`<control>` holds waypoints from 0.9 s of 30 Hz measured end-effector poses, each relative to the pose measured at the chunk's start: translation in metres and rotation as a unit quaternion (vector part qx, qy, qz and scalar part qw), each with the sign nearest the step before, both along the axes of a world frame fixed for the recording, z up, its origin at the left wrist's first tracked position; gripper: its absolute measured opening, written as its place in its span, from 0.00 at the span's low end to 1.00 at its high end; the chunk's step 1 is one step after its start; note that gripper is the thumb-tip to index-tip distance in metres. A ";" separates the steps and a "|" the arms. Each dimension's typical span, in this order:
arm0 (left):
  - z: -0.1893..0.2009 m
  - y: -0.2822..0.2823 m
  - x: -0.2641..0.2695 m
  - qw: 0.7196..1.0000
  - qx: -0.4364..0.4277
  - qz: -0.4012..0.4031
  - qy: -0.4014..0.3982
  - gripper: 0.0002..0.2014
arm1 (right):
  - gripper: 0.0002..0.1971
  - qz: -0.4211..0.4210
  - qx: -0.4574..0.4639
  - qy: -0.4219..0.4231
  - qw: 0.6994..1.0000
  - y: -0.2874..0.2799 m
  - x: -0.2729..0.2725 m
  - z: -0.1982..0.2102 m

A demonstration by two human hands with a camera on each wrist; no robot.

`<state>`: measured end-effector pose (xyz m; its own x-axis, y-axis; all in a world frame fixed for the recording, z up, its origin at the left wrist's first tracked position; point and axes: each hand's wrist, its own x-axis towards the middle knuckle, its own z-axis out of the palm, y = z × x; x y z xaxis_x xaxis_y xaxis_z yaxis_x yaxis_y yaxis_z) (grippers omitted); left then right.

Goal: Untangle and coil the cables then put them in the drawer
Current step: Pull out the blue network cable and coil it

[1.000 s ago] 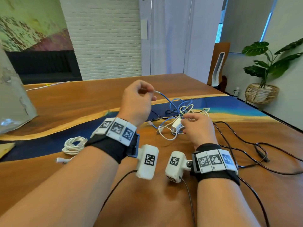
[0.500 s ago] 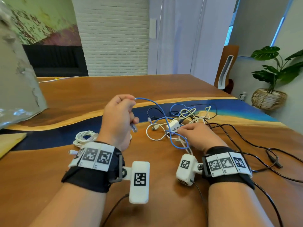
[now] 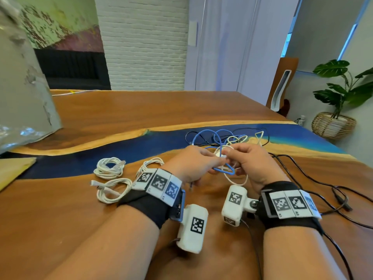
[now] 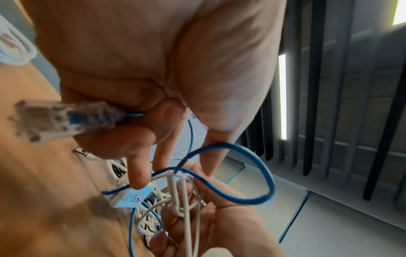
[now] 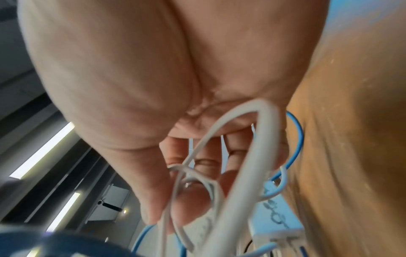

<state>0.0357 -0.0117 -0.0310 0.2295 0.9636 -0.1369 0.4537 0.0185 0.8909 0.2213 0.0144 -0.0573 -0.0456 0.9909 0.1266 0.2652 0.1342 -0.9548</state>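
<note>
Cables lie in a tangle (image 3: 226, 138) on the desk (image 3: 141, 110), on its blue strip toward the far right edge, blue, white and black strands crossing one another. From my remote seat I can read very little writing: a small pale tag (image 4: 134, 198) in the knot carries handwriting I cannot make out, and the white block (image 5: 276, 219) under my right palm shows raised marks too blurred to read (the wrist bands (image 3: 159, 182) carry only black-and-white square codes).

My left hand (image 3: 193, 162) is closed on the blue cable (image 3: 224, 170): its curled fingers (image 4: 123, 137) grip the end just behind the clear plug (image 4: 50, 121), which sticks out from the fist toward the wrist. A loop of that blue cable runs on into the gap between both hands, just this side of the tangle. My right hand (image 3: 252, 164) meets the left there, and its fingertips (image 4: 197, 175) pinch a thin white cable (image 4: 175, 193) where the blue loop crosses it; more white strands pass across its palm in the right wrist view.

Left of my left wrist, three white coils (image 3: 110, 168) rest on the desk, near the edge of the blue strip. Black leads (image 3: 323, 184) trail off toward the right edge.

A woven basket (image 3: 333, 126) on the floor beyond the far right corner holds a leafy plant (image 3: 343, 85).
</note>
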 end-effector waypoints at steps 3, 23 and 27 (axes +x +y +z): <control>-0.003 0.008 0.003 0.999 0.013 0.017 -0.032 0.06 | 0.11 0.001 -0.012 0.067 0.998 -0.001 0.001 0.002; 0.001 0.002 -0.015 0.917 0.153 0.174 -0.326 0.10 | 0.40 -0.251 -0.014 0.106 0.962 0.005 0.010 0.011; -0.001 -0.003 -0.012 0.900 0.146 0.155 -0.380 0.10 | 0.19 -0.286 0.033 -0.215 0.933 -0.011 -0.004 0.020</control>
<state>0.0235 -0.0143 -0.0324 -0.1352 0.9671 0.2157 -0.2757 -0.2458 0.9293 0.2170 0.0037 -0.0371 0.4272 0.8597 0.2802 0.6679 -0.0911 -0.7387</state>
